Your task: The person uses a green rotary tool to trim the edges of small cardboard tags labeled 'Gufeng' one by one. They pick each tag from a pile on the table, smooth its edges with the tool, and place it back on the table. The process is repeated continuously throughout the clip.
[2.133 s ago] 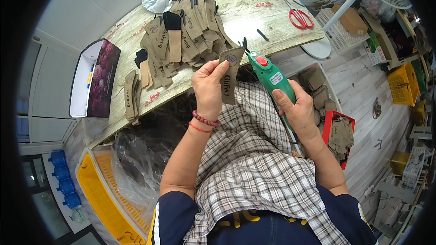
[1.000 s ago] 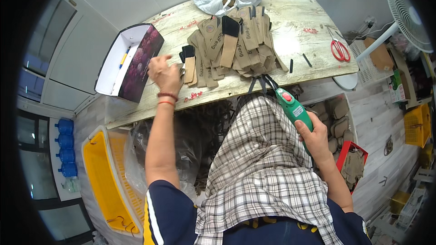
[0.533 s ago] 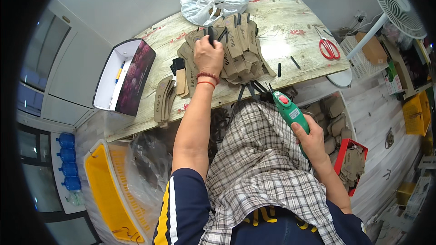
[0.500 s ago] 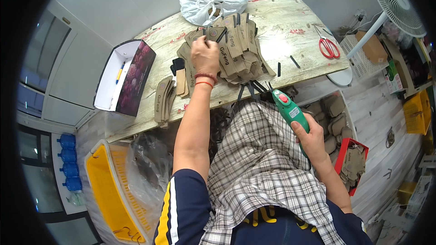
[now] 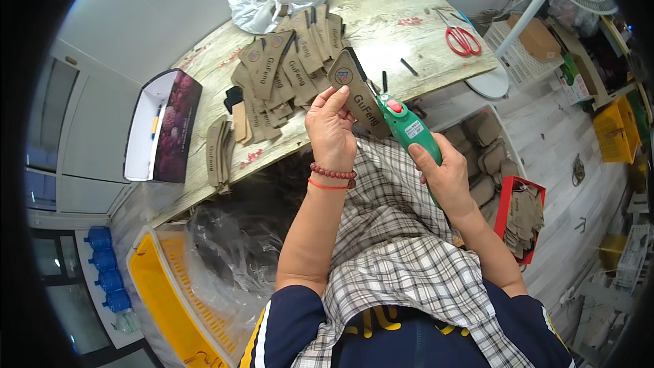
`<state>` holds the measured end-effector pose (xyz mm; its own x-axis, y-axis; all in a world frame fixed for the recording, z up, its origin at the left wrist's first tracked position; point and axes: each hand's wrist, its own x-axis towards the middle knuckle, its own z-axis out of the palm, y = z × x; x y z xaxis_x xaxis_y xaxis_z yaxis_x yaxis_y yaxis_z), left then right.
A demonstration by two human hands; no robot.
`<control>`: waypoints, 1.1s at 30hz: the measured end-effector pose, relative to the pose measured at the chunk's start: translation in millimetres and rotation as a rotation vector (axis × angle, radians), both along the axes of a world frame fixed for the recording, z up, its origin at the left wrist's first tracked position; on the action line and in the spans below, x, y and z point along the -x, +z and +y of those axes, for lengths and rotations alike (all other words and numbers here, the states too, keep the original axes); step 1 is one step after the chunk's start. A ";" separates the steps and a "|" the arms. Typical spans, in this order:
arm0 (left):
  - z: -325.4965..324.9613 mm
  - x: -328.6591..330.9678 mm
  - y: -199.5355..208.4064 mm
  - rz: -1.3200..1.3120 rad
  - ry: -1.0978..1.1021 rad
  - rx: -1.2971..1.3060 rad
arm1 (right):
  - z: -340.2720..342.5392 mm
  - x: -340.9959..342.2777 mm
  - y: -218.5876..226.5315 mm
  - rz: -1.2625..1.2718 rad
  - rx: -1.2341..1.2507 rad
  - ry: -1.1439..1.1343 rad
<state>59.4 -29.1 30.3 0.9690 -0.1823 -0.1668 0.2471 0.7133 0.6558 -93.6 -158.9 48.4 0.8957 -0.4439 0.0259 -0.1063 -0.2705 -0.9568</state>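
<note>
While our left hand (image 5: 332, 126) is pinching the flat tan shoe-shaped leather piece (image 5: 355, 94) above the pale wooden surface (image 5: 409, 27), our right hand (image 5: 441, 174) is gripping the green electric cutter (image 5: 403, 123); we should be holding both steady.

I saw a tan insole (image 5: 357, 95), green tool (image 5: 407, 129) with red button (image 5: 394, 105), red scissors (image 5: 462, 39), checked apron (image 5: 402, 245), yellow crate (image 5: 167, 293).

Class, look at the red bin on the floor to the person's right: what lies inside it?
Tan flat pieces are heaped inside the red bin. Its bottom is covered by them.
</note>
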 end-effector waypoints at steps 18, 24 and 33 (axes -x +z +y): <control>-27.4 27.8 -11.9 0.080 -0.134 -0.062 | -8.6 6.3 -2.2 -0.021 -0.047 -0.059; -25.6 40.3 -21.9 0.087 -0.169 -0.050 | -9.3 5.0 -2.2 -0.044 -0.013 -0.070; -15.4 40.5 -23.0 0.002 -0.134 -0.148 | -19.3 9.3 -3.0 -0.021 -0.017 -0.046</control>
<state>19.0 -44.4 7.3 0.9375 -0.2826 -0.2033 0.3345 0.5695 0.7508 -102.9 -178.2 45.4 0.8734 -0.4856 0.0368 -0.0980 -0.2494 -0.9634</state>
